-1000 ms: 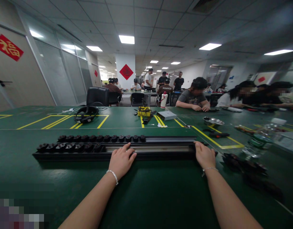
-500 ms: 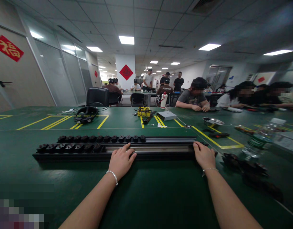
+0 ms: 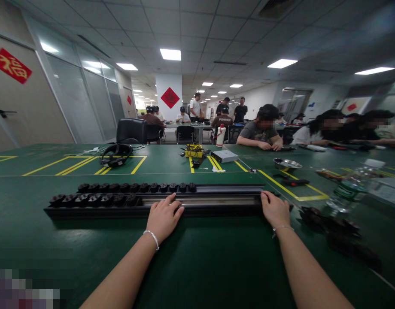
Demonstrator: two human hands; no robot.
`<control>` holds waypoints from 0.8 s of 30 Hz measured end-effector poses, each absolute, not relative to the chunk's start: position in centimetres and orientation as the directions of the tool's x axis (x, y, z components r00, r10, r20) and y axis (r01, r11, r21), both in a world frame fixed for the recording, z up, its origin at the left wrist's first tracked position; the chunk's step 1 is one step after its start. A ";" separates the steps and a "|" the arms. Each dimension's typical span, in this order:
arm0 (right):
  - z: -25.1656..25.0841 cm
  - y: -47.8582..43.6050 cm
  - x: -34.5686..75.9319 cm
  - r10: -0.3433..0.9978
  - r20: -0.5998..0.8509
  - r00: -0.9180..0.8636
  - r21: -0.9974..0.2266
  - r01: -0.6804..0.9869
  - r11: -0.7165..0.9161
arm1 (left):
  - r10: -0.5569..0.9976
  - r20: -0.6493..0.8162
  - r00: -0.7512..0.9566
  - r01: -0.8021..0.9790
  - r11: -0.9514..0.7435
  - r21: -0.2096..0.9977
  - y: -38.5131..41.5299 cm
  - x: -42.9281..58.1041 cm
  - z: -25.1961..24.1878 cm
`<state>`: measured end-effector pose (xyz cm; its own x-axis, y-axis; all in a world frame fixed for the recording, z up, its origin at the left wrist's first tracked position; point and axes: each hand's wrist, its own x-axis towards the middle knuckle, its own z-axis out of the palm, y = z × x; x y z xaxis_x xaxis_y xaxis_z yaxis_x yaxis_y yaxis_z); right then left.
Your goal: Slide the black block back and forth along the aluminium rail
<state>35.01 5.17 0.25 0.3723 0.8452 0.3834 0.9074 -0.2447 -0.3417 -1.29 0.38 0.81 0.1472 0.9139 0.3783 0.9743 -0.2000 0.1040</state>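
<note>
**Near rail (image 3: 223, 211) partly covered at its right end**

The near rail lies left to right across the counter (image 3: 217, 257), just in front of a far rail (image 3: 231, 188). Black plugs (image 3: 107, 200) fill the left part of both; their details are hard to make out. The left hand (image 3: 164, 218) lies over the near rail's middle, fingers loosely spread, palm hidden. The right hand (image 3: 276, 209) covers its right end, fingers close together; whether they pinch it I cannot tell. Farther right, dark pieces (image 3: 329, 222) blur near a clear bottle (image 3: 350, 189).
</note>
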 end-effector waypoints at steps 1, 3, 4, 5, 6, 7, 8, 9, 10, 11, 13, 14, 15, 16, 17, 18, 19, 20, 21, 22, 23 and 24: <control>0.3 5.2 35.0 0.846 0.383 0.370 -0.341 0.908 -0.243 | 0.913 0.381 0.148 0.974 -0.201 0.103 0.4 -1.3 0.8; 0.2 5.2 35.1 0.849 0.376 0.371 -0.342 0.907 -0.245 | 0.912 0.383 0.148 0.974 -0.202 0.103 0.4 -1.4 0.7; 0.2 5.2 35.1 0.849 0.373 0.375 -0.345 0.905 -0.248 | 0.912 0.383 0.148 0.974 -0.202 0.103 0.5 -1.4 0.7; 0.2 5.3 35.1 0.848 0.371 0.378 -0.349 0.903 -0.250 | 0.912 0.383 0.150 0.974 -0.203 0.103 0.5 -1.4 0.7; 0.2 5.3 35.1 0.847 0.372 0.379 -0.351 0.902 -0.250 | 0.910 0.384 0.152 0.973 -0.207 0.103 0.5 -1.4 0.6; 0.2 5.3 35.1 0.847 0.373 0.379 -0.352 0.902 -0.249 | 0.909 0.386 0.155 0.972 -0.210 0.103 0.5 -1.4 0.6; 0.2 5.3 35.1 0.847 0.375 0.377 -0.352 0.903 -0.247 | 0.907 0.389 0.158 0.972 -0.213 0.101 0.5 -1.4 0.6; 0.2 5.3 35.1 0.847 0.376 0.375 -0.352 0.904 -0.244 | 0.906 0.392 0.160 0.972 -0.215 0.099 0.5 -1.4 0.5; 0.1 5.3 35.1 0.848 0.376 0.374 -0.352 0.904 -0.243 | 0.906 0.392 0.163 0.971 -0.217 0.097 0.6 -1.5 0.5; 0.1 5.3 35.1 0.847 0.377 0.375 -0.353 0.904 -0.243 | 0.906 0.392 0.162 0.972 -0.215 0.094 0.6 -1.5 0.5; 0.0 5.4 35.2 0.844 0.382 0.377 -0.354 0.903 -0.244 | 0.906 0.392 0.160 0.974 -0.210 0.087 0.6 -1.4 0.5; -0.1 5.4 35.2 0.841 0.388 0.378 -0.353 0.903 -0.243 | 0.905 0.395 0.159 0.975 -0.207 0.084 0.6 -1.4 0.5; -0.2 5.4 35.2 0.838 0.393 0.378 -0.354 0.904 -0.242 | 0.904 0.397 0.158 0.975 -0.206 0.082 0.6 -1.4 0.5; -0.2 5.5 35.3 0.836 0.398 0.379 -0.354 0.903 -0.241 | 0.904 0.399 0.157 0.975 -0.205 0.082 0.6 -1.4 0.5; -0.3 5.5 35.3 0.834 0.400 0.379 -0.356 0.903 -0.240 | 0.904 0.398 0.156 0.975 -0.206 0.085 0.5 -1.4 0.5; -0.3 5.5 35.4 0.833 0.401 0.381 -0.359 0.902 -0.240 | 0.905 0.397 0.156 0.974 -0.207 0.090 0.5 -1.4 0.5; -0.3 5.5 35.4 0.834 0.399 0.382 -0.360 0.901 -0.240 | 0.905 0.396 0.155 0.974 -0.208 0.094 0.5 -1.4 0.5; -0.3 5.5 35.4 0.834 0.398 0.383 -0.361 0.901 -0.241 | 0.905 0.396 0.154 0.973 -0.208 0.098 0.5 -1.4 0.5; -0.3 5.5 35.4 0.834 0.397 0.383 -0.359 0.901 -0.242 | 0.905 0.397 0.155 0.973 -0.210 0.099 0.5 -1.4 0.4; -0.3 5.5 35.4 0.834 0.398 0.382 -0.356 0.902 -0.243 | 0.903 0.400 0.157 0.972 -0.213 0.098 0.6 -1.4 0.4; -0.3 5.5 35.4 0.834 0.399 0.382 -0.353 0.903 -0.245 | 0.901 0.403 0.160 0.972 -0.215 0.096 0.6 -1.5 0.4; -0.4 5.5 35.4 0.833 0.400 0.382 -0.350 0.904 -0.246 | 0.900 0.405 0.163 0.971 -0.218 0.094 0.6 -1.5 0.3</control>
